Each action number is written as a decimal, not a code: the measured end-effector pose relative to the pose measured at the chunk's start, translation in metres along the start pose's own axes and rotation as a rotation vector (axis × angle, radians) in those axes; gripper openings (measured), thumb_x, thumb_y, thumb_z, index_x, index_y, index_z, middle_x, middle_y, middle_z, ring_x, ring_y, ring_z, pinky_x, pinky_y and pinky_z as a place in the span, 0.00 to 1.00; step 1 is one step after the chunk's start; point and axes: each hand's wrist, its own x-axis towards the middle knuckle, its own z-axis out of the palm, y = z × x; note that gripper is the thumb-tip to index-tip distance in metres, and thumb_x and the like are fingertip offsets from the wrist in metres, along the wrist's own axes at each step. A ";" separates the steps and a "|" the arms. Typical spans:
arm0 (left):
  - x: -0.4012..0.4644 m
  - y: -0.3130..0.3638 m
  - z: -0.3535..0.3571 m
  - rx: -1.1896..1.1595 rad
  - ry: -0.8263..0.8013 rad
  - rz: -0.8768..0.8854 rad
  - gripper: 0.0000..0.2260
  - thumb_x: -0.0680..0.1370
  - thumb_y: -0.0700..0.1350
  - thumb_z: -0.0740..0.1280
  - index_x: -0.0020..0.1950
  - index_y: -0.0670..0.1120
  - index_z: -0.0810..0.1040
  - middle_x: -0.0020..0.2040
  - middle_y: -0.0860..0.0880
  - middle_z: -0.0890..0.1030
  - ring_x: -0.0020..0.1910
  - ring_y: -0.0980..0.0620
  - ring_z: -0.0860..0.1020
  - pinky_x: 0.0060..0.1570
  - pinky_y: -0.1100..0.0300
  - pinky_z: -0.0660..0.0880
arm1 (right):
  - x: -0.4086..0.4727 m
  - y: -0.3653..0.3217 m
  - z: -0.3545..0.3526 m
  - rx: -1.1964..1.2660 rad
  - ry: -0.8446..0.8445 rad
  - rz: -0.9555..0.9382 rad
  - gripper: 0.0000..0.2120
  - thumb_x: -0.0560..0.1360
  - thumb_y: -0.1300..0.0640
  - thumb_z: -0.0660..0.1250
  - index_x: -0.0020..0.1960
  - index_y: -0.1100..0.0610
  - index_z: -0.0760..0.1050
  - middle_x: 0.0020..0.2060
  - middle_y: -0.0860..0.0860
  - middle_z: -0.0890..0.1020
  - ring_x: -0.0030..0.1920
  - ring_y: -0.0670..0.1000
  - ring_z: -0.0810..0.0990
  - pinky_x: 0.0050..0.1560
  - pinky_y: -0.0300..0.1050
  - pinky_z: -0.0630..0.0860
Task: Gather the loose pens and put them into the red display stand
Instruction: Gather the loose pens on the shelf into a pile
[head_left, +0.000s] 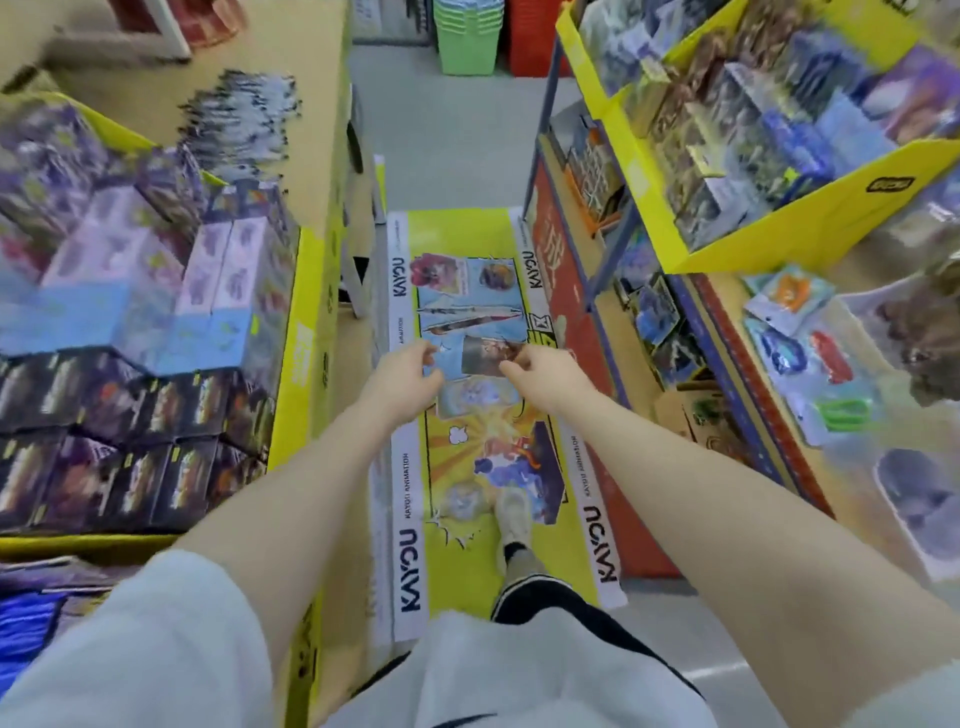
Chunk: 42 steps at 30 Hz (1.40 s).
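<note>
Head view: yellow display bins (670, 171) hold boxed packs; both hands' fingers (415, 358) curl loosely, empty.

1. Both bare forearms reach forward from white short sleeves, converging toward the middle of the view.
2. The left hand (402, 376) hangs with fingers loosely curled, thumb near the fingertips, holding nothing visible.
3. The right hand (540, 371), just beside it, curls likewise; any grasp is unclear.
</note>
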 end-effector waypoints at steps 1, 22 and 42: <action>0.017 0.002 -0.002 0.001 0.013 -0.011 0.19 0.79 0.43 0.60 0.69 0.42 0.68 0.65 0.45 0.74 0.61 0.46 0.74 0.55 0.55 0.72 | 0.019 -0.004 -0.007 -0.017 -0.011 -0.028 0.16 0.80 0.48 0.57 0.38 0.57 0.68 0.29 0.52 0.72 0.29 0.51 0.71 0.28 0.43 0.64; 0.361 0.013 -0.134 -0.144 0.255 -0.233 0.18 0.79 0.42 0.60 0.69 0.41 0.68 0.65 0.44 0.74 0.62 0.47 0.73 0.59 0.56 0.69 | 0.408 -0.111 -0.153 -0.133 -0.170 -0.349 0.19 0.80 0.49 0.57 0.52 0.66 0.75 0.38 0.58 0.78 0.35 0.54 0.72 0.32 0.44 0.63; 0.604 -0.092 -0.267 -0.084 0.172 -0.360 0.19 0.80 0.45 0.59 0.70 0.43 0.65 0.63 0.46 0.74 0.59 0.48 0.73 0.54 0.59 0.69 | 0.683 -0.284 -0.168 -0.107 -0.265 -0.410 0.17 0.79 0.51 0.58 0.38 0.63 0.70 0.32 0.56 0.69 0.33 0.53 0.67 0.35 0.45 0.61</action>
